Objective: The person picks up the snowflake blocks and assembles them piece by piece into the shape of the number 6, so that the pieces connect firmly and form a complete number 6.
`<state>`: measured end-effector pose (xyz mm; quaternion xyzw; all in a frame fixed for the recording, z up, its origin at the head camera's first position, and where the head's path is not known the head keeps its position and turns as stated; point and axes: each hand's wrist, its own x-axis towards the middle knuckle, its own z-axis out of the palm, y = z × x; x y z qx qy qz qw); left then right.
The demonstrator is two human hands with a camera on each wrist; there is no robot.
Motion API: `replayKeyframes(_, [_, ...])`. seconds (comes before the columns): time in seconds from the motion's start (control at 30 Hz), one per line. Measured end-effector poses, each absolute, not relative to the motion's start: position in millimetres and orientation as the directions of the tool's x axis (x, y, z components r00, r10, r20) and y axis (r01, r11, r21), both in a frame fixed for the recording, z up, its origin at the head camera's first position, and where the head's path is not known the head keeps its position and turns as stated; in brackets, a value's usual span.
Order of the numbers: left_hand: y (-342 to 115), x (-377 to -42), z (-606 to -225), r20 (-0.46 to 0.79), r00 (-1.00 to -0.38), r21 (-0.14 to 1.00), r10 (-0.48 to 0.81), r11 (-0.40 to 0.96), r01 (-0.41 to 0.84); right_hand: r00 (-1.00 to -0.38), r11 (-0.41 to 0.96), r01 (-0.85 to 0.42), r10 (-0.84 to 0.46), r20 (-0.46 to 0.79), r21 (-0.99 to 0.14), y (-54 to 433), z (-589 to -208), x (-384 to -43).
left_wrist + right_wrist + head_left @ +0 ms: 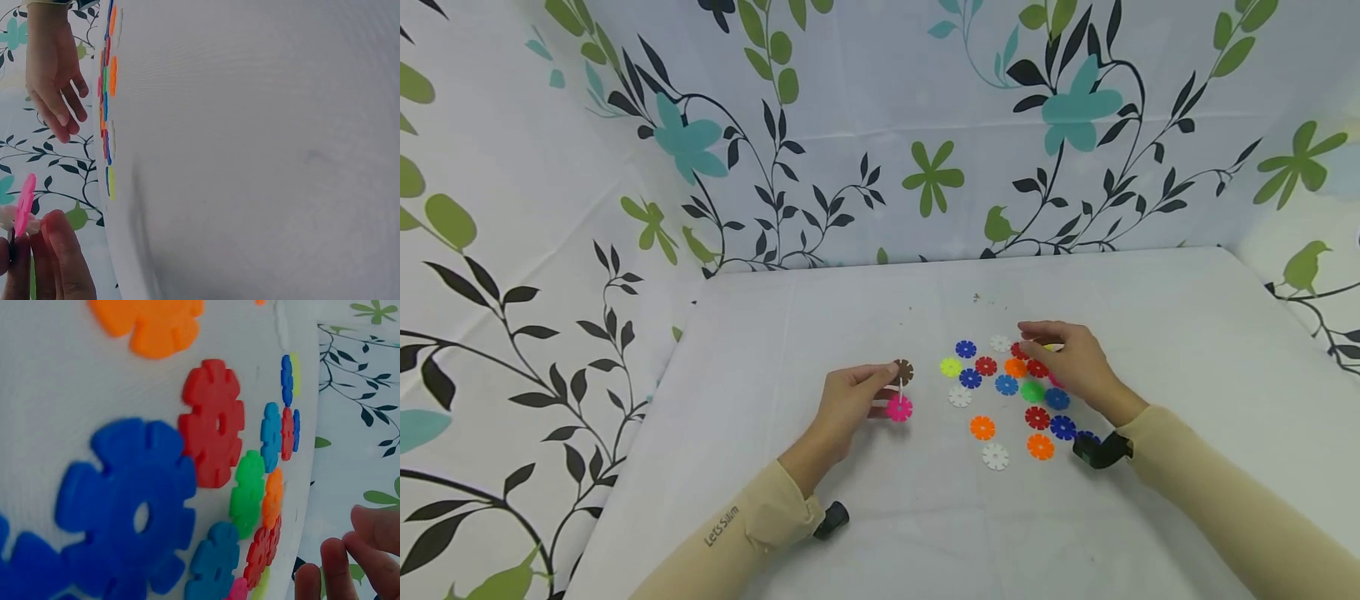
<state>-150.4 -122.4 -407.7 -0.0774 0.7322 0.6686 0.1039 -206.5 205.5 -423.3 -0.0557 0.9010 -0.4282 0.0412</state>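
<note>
Near the frame's centre, a brown notched plastic disc (906,372) linked to white and pink discs (899,409) is pinched by the left hand (844,402) and could be popped loose by uneven pressure, while multicoloured discs (1007,384) centre-right are overhung by the right hand (1081,362), fingers loosely curved, empty.

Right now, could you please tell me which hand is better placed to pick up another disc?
Probably the right hand: it appears empty and hovers above the scattered discs, while the left hand holds a brown disc and a pink disc.
</note>
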Motion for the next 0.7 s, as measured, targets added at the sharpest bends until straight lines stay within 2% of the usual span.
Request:
replayKeyframes(0.27, [-123.6, -149.2, -408.1, -0.277, -0.96, 0.959, 0.031, 0.074, -0.274, -0.984, 0.748, -0.084, -0.166, -0.063, -0.658, 202.3, -425.8, -204.2])
replayKeyframes(0.7, [-124.6, -148.0, -407.9, -0.288, -0.956, 0.956, 0.047, 0.075, -0.285, -0.973, 0.834, -0.2, -0.233, 0.001, -0.515, 199.4, -431.0, -201.2])
